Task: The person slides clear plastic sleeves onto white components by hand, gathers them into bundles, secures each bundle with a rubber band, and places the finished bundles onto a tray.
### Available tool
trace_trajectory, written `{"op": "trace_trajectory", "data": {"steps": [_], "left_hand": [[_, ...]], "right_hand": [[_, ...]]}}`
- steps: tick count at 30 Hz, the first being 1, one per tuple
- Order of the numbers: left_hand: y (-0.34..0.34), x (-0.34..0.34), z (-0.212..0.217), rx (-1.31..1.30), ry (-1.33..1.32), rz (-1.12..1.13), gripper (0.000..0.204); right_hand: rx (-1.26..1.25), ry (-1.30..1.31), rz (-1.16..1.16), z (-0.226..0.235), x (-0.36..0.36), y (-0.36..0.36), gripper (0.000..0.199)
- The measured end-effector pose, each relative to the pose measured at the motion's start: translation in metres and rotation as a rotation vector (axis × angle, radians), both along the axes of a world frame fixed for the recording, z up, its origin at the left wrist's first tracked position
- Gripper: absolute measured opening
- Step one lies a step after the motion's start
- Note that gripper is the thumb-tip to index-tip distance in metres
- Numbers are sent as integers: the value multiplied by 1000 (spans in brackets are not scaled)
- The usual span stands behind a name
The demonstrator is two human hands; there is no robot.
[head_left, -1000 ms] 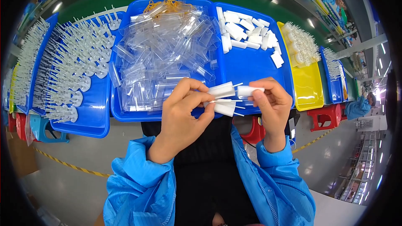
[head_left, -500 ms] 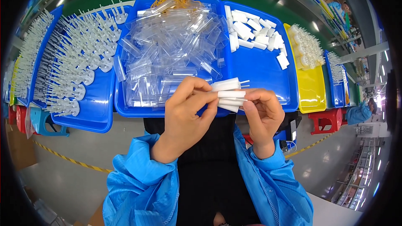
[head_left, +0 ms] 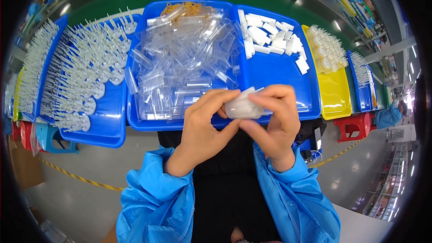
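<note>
Between my hands is a bundle of white block-like pieces (head_left: 244,107), blurred by motion, with a milky, partly see-through look around its near side. My left hand (head_left: 202,121) grips the bundle's left end, forefinger above and thumb below. At the right end my right hand (head_left: 278,123) pinches it, with the thumb underneath and bent fingers over the top. The bundle is held over the front edge where the clear-sleeve tray (head_left: 155,124) meets the tray of white pieces (head_left: 285,91). My fingers hide part of it.
Clear plastic sleeves (head_left: 180,58) fill the middle blue tray, with orange rubber bands (head_left: 186,7) at its back. White blocks (head_left: 276,36) lie behind my right hand. Pale thin-stemmed parts (head_left: 92,58) crowd the left tray. A yellow tray (head_left: 335,101) stands at right, red stool (head_left: 353,129) below.
The separate white pieces and thin rods that stuck out are now drawn into one compact, turned bundle. My right hand has risen and closed around its end; my left thumb has moved underneath.
</note>
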State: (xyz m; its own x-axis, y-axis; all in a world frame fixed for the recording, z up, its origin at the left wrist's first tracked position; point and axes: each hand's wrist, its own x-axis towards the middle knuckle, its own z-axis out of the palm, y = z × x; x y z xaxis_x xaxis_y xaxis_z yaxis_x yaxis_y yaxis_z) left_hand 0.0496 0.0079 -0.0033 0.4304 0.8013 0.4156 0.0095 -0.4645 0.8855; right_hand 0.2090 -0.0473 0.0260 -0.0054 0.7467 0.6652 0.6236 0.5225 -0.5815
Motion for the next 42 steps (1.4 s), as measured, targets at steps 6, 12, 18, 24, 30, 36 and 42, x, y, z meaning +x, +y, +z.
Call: {"op": "trace_trajectory", "data": {"steps": [6, 12, 18, 24, 30, 36, 42], "left_hand": [[-2, -8, 6, -441, -417, -250, 45], [-16, -3, 3, -29, -156, -290, 54], [-24, -7, -5, 14, -188, -237, 56], [-35, -38, 1, -335, -420, -319, 60], [-34, -55, 6, -398, -499, -329, 60], [-33, -62, 7, -373, -504, -377, 57], [-28, -75, 0, -306, -529, -316, 53]], "right_hand": [[-118, 457, 153, -4, 0, 3, 116], [-182, 618, 309, -9, -25, 8, 75], [-228, 621, 315, -9, -39, 7, 56], [-165, 368, -150, 40, 36, -14, 54], [-106, 294, -63, -11, 195, -123, 49], [-44, 147, 30, -6, 166, -111, 43], [25, 28, 78, 4, 113, -78, 38]]}}
